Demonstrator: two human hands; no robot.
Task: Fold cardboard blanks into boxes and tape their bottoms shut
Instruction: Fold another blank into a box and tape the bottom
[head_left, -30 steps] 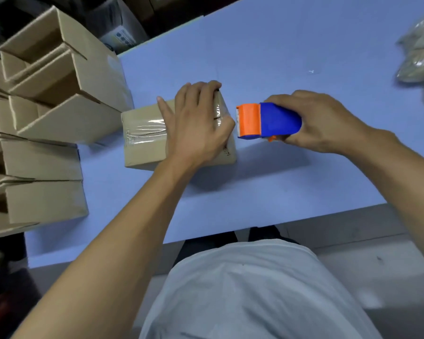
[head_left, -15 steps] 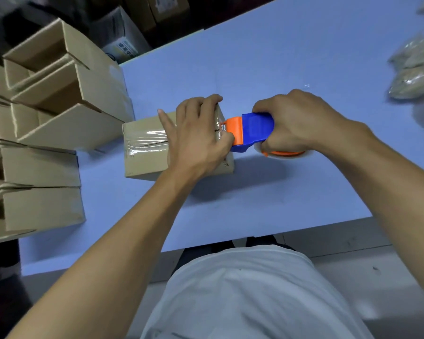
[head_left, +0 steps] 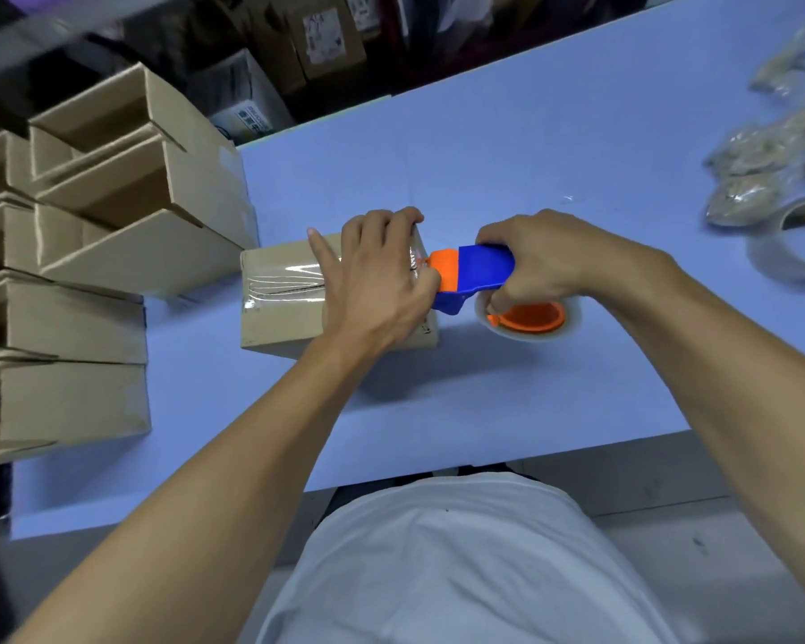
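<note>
Blue table [head_left: 554,146] under us, our left hand [head_left: 372,285] flat on the box [head_left: 280,313], our right hand [head_left: 544,258] just beside it gripping the tape gun [head_left: 475,276].

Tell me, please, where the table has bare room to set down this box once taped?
Bare table beyond the hands, between the stacked boxes and the bags; also the near strip in front of the box. The left edge is crowded with boxes; the far right holds bags and a spare roll.

The blue and orange plastic tape dispenser [head_left: 472,278] in the right hand [head_left: 537,260], a second ago held clear of the small brown cardboard box [head_left: 282,295], now has its orange nose against the box's right end, beside the left hand [head_left: 377,283], its clear tape roll [head_left: 530,320] showing.
</note>
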